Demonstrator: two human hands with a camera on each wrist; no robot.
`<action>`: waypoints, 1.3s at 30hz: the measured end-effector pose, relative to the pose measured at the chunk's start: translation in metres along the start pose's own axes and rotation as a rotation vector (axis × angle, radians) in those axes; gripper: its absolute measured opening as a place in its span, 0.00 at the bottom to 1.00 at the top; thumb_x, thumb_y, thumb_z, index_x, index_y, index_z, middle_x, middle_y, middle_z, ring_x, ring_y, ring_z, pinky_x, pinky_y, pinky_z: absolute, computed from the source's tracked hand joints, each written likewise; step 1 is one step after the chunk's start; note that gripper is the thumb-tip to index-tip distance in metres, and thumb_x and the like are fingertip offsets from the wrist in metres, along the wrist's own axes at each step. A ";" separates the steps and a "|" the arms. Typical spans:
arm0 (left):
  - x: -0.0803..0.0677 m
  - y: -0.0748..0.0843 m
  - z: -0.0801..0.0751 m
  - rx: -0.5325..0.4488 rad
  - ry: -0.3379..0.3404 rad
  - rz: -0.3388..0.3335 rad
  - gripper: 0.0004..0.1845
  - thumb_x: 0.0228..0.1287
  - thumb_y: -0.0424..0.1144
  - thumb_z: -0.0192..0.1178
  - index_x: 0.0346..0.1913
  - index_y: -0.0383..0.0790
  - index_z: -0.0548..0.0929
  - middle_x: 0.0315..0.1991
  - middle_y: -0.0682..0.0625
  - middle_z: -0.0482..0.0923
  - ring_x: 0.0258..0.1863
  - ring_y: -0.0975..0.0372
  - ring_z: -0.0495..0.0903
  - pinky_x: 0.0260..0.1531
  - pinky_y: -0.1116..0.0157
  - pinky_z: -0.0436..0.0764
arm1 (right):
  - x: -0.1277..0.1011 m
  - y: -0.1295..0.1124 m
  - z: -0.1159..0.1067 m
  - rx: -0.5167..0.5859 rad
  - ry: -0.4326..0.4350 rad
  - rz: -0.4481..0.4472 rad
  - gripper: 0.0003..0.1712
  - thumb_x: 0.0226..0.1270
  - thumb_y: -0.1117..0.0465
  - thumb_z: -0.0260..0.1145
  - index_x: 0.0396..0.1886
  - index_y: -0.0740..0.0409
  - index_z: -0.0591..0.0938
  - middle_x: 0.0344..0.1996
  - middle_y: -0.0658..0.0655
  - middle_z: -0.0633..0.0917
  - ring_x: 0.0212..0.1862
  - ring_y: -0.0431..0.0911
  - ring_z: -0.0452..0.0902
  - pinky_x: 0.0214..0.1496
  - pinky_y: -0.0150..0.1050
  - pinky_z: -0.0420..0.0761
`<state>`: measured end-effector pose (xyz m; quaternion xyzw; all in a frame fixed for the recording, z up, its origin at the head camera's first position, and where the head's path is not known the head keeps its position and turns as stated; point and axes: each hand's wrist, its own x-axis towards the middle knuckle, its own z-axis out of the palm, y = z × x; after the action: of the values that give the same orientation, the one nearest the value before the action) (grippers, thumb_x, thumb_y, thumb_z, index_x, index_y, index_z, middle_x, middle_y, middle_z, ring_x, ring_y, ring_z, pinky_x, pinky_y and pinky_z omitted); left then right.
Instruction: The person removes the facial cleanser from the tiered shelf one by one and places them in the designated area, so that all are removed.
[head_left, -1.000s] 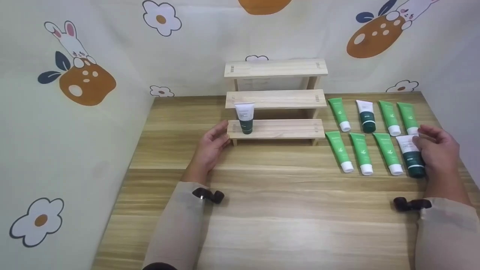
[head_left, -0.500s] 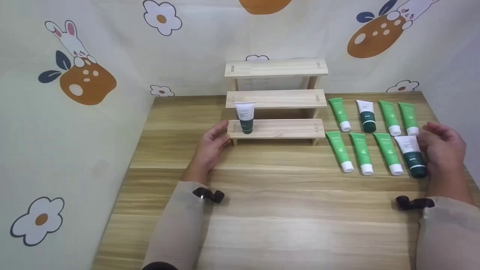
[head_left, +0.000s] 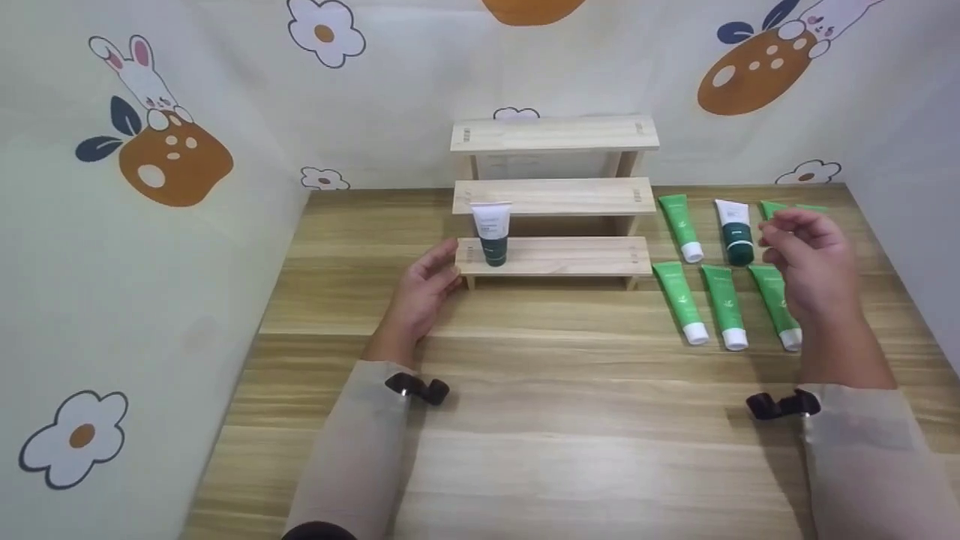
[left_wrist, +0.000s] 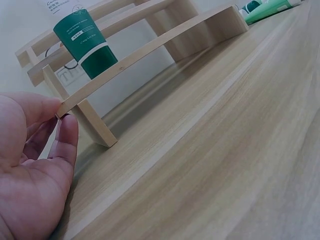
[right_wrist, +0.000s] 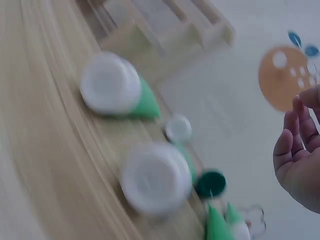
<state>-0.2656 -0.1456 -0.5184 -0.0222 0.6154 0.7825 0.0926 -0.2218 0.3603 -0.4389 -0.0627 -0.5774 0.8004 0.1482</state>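
My left hand [head_left: 421,294] pinches the left end of the lowest step of a three-step wooden display stand [head_left: 577,259]; in the left wrist view the thumb lies on the corner and a finger below it. On that step, near the left end, a white and dark green cosmetic tube [head_left: 493,234] stands on its cap. My right hand [head_left: 817,262] is over the tubes at the right, fingers loosely bent, nothing seen between them in the right wrist view. Beneath it are green tubes [head_left: 769,289], partly covered. The front right white and dark green tube is hidden from the head view.
Several tubes lie in two rows right of the stand, including green tubes [head_left: 680,300] and a white and dark green tube [head_left: 735,232]. A printed cloth wall [head_left: 375,135] borders the wooden table [head_left: 525,420] at the back and sides.
My right hand has moved left and up from beside the front right white and dark green tube to over the neighbouring green tubes. My left hand and the stand stay put.
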 end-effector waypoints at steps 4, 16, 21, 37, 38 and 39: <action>0.000 0.000 -0.001 0.004 -0.002 0.003 0.25 0.67 0.29 0.59 0.66 0.49 0.76 0.70 0.55 0.69 0.64 0.59 0.74 0.60 0.62 0.79 | -0.002 0.010 0.036 -0.022 -0.126 -0.030 0.14 0.59 0.72 0.71 0.45 0.68 0.80 0.34 0.55 0.86 0.34 0.43 0.80 0.29 0.29 0.80; 0.001 0.000 0.002 -0.040 -0.006 0.014 0.25 0.67 0.26 0.57 0.66 0.43 0.75 0.68 0.49 0.70 0.54 0.60 0.78 0.54 0.66 0.81 | -0.013 0.040 0.125 -0.170 -0.347 -0.021 0.13 0.63 0.68 0.68 0.46 0.68 0.80 0.34 0.56 0.85 0.36 0.46 0.80 0.33 0.32 0.82; 0.001 -0.001 0.001 -0.043 -0.008 0.015 0.26 0.66 0.26 0.57 0.66 0.43 0.75 0.68 0.50 0.70 0.55 0.59 0.78 0.56 0.64 0.81 | -0.018 0.050 0.155 -0.168 -0.422 -0.018 0.10 0.64 0.68 0.68 0.44 0.64 0.81 0.35 0.55 0.85 0.37 0.47 0.81 0.33 0.33 0.82; 0.001 0.000 0.000 -0.022 -0.007 0.007 0.26 0.66 0.27 0.58 0.66 0.46 0.75 0.66 0.49 0.72 0.60 0.57 0.77 0.58 0.63 0.80 | -0.032 0.070 0.226 -0.247 -0.536 -0.078 0.21 0.61 0.64 0.72 0.55 0.60 0.80 0.52 0.65 0.83 0.54 0.50 0.80 0.56 0.36 0.81; 0.001 -0.001 -0.001 -0.019 -0.010 0.011 0.26 0.66 0.28 0.58 0.66 0.45 0.75 0.67 0.49 0.72 0.61 0.57 0.77 0.58 0.63 0.80 | -0.031 0.070 0.229 -0.254 -0.535 -0.080 0.22 0.61 0.64 0.72 0.55 0.59 0.80 0.53 0.65 0.83 0.56 0.51 0.79 0.58 0.37 0.81; 0.001 -0.001 -0.001 -0.015 -0.011 0.015 0.26 0.66 0.28 0.59 0.66 0.45 0.75 0.67 0.49 0.72 0.61 0.58 0.76 0.58 0.64 0.80 | -0.031 0.071 0.232 -0.259 -0.534 -0.080 0.23 0.61 0.64 0.72 0.56 0.59 0.80 0.54 0.65 0.82 0.57 0.52 0.79 0.60 0.38 0.80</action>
<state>-0.2664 -0.1460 -0.5196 -0.0141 0.6091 0.7878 0.0900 -0.2671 0.1200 -0.4326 0.1545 -0.6954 0.7017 0.0134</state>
